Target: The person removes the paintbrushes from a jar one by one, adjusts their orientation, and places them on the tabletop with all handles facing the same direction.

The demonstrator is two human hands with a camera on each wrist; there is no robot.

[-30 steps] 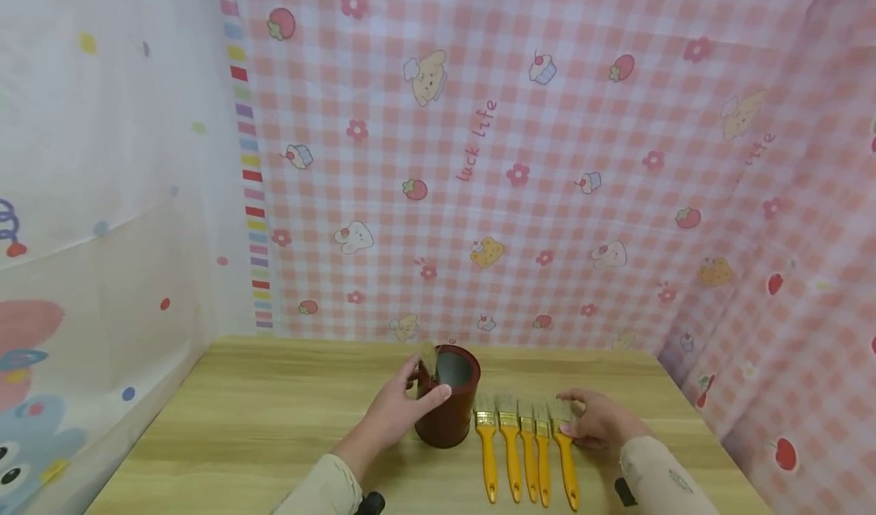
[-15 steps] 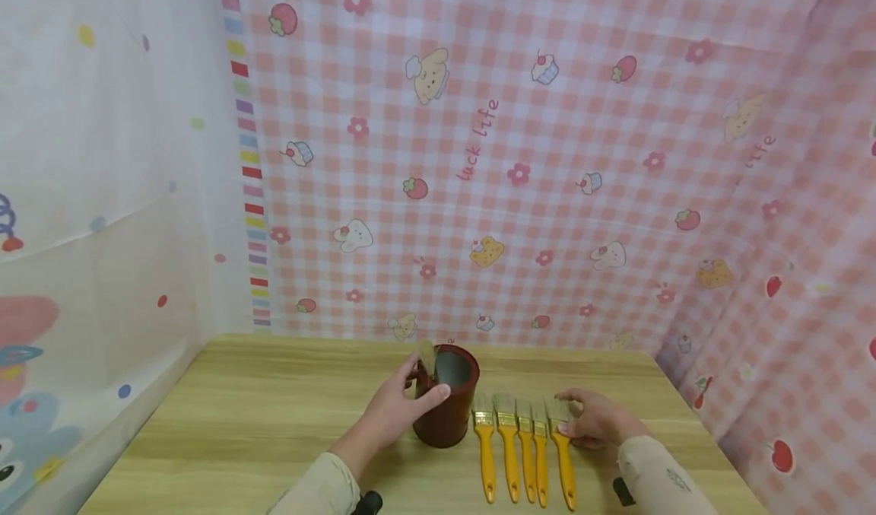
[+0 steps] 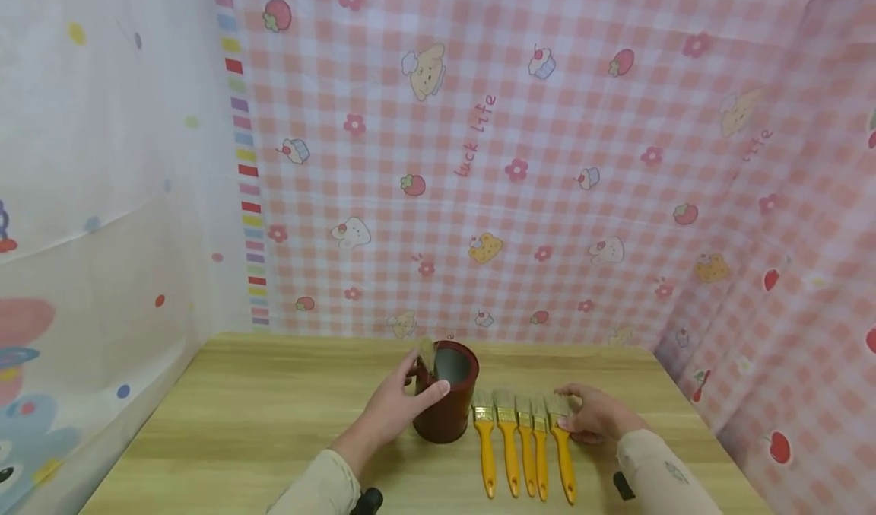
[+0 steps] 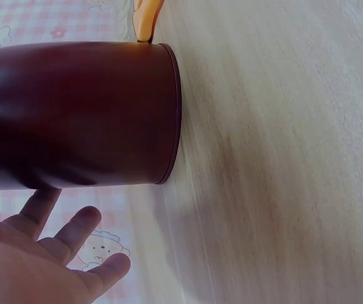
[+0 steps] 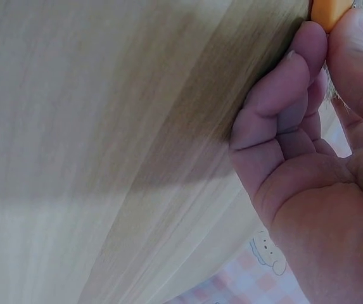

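Note:
In the head view a dark red-brown cylindrical pot (image 3: 441, 418) stands upright on the wooden table. My left hand (image 3: 397, 412) holds it from the left, thumb across the near rim; pale bristles (image 3: 427, 354) stick up at the pot's left edge. Close up, the left fingers (image 4: 83, 225) are spread along the pot wall. Right of the pot several paintbrushes (image 3: 509, 443) with yellow handles lie in a row, bristles away from me. My right hand (image 3: 595, 416) pinches the rightmost paintbrush (image 3: 563, 458) near its ferrule, thumb on top. Only an orange bit of its handle (image 5: 330, 11) shows in the right wrist view.
The wooden table (image 3: 274, 424) runs back to a pink checked cloth (image 3: 534, 218). A white patterned cloth (image 3: 123, 233) hangs at the left, and the pink one wraps round the right side. A dark object (image 3: 369, 501) shows by the left sleeve.
The hands, pot and paintbrushes keep their places. Only a slight shift of the head view is visible.

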